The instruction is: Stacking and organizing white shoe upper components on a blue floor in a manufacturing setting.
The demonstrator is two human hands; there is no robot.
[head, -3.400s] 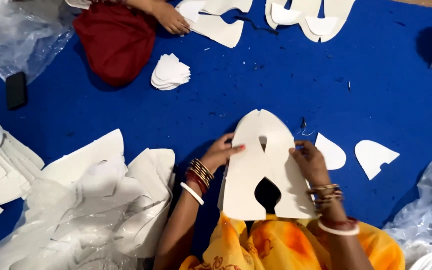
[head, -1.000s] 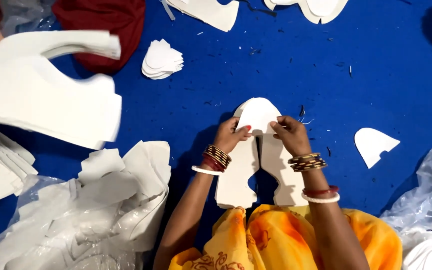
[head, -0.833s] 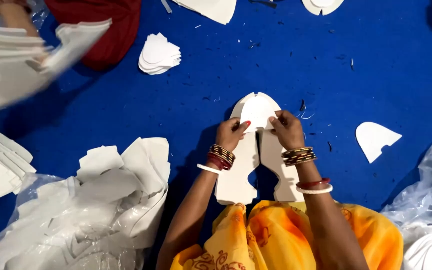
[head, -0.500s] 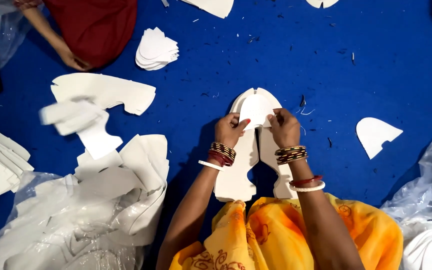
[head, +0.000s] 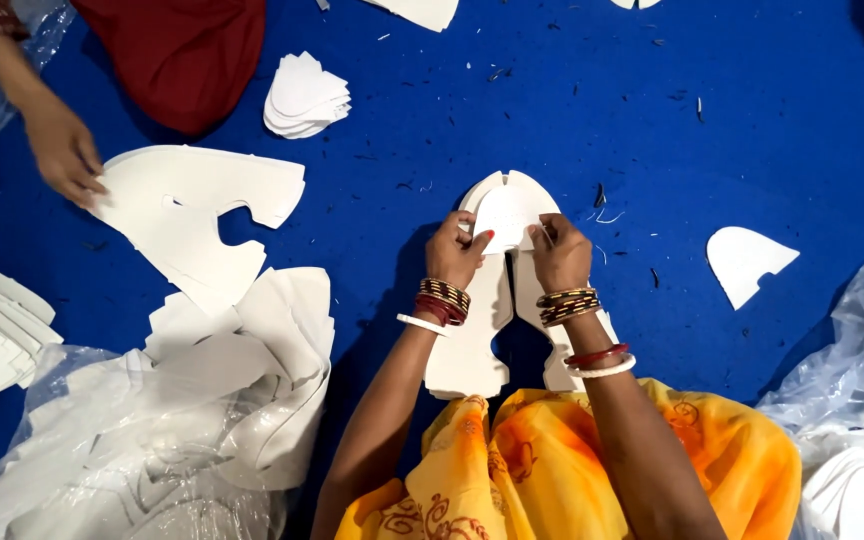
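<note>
Holding: my left hand (head: 455, 250) and right hand (head: 559, 254) both pinch a small white rounded piece (head: 508, 212) at the toe end of the large white cut-out (head: 497, 300), fingers closed on its two edges.
Cut-out: I see the large white shape lying flat on the blue mat (head: 652, 130) straight ahead of my lap, its rounded tip pointing away from me and its two legs running back under my wrists.
Change in my hands: against the frame half a second back, they sit at nearly the same spot on the tip; the small piece now shows more plainly between my thumbs.
Change at left: the other person's hand (head: 64, 150) now rests on the edge of a big white sheet stack (head: 197, 215) lying flat on the mat; half a second ago those sheets looked blurred and their arm reached toward the red cloth (head: 187, 55).
Earlier still: about a second ago that stack was up in the air close to my camera, filling the left side.
Unmoved: the small pile of white pieces (head: 304, 95) near the red cloth and the lone white wedge (head: 747, 262) off to my right.
Near my left knee: loose white offcuts over clear plastic (head: 152, 440).
</note>
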